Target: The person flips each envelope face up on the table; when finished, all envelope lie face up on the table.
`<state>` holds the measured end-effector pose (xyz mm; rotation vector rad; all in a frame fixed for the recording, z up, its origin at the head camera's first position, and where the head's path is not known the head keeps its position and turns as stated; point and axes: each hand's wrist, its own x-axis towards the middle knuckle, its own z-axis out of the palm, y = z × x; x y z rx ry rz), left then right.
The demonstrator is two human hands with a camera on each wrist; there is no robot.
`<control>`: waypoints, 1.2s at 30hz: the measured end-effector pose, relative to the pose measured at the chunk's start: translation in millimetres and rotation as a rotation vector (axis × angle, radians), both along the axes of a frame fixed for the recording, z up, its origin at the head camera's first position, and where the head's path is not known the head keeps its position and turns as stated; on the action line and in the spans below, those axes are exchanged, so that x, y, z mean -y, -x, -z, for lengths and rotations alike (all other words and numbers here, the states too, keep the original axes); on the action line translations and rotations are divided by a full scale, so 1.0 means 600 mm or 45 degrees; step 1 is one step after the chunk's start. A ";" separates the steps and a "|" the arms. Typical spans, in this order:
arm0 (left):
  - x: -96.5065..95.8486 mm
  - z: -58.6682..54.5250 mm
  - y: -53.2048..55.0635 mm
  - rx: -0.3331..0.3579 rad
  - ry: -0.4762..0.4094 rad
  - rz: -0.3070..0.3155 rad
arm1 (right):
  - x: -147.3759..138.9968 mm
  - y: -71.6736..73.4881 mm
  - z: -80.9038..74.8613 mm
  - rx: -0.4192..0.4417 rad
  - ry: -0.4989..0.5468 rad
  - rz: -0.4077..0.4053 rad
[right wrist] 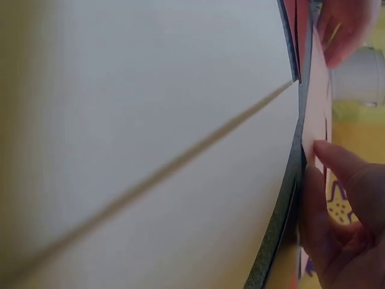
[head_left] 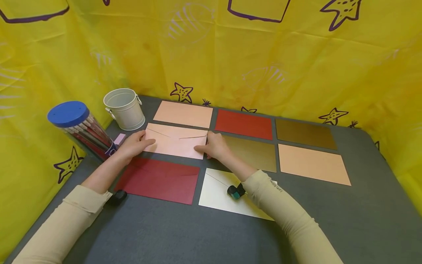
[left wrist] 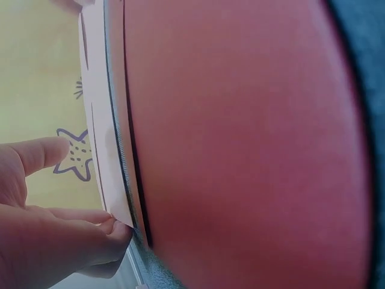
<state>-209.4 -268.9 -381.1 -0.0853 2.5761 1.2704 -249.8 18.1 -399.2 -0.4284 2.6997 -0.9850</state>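
Observation:
A pale pink envelope (head_left: 173, 143), flap side up, lies between my two hands in the head view. At its left edge, my left hand (head_left: 133, 145) touches the paper with its fingertips; the left wrist view shows its thumb (left wrist: 45, 155) raised apart from the envelope. My right hand (head_left: 215, 145) pinches the right edge, thumb on top and fingers beneath, as the right wrist view shows. Nearer to me are a dark red envelope (head_left: 161, 181) and a white envelope (head_left: 217, 192), the latter partly covered by my right forearm.
Other envelopes lie in rows: peach (head_left: 184, 113), red (head_left: 244, 124), brown (head_left: 304, 134), gold (head_left: 254, 150) and another peach one (head_left: 313, 163). A white metal bucket (head_left: 126, 112) stands back left. Beside it is a blue-lidded tube of pencils (head_left: 89, 132). Yellow cloth (head_left: 211, 55) hangs behind.

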 end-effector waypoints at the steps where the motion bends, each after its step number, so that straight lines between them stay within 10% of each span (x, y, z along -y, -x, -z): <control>1: -0.001 0.001 0.000 -0.012 0.007 0.006 | 0.000 0.000 0.001 -0.004 -0.008 -0.005; 10: -0.016 0.005 -0.006 -0.058 0.146 -0.007 | -0.003 0.002 0.005 -0.008 -0.025 -0.028; 21: -0.035 0.010 -0.012 -0.164 0.196 -0.030 | -0.050 -0.010 0.004 0.044 0.259 -0.046; 27: -0.080 -0.005 -0.023 -0.200 0.040 -0.025 | -0.092 -0.020 -0.007 0.167 0.470 0.048; 36: -0.146 -0.010 -0.031 -0.036 -0.489 0.045 | -0.163 -0.037 -0.022 0.276 0.613 0.108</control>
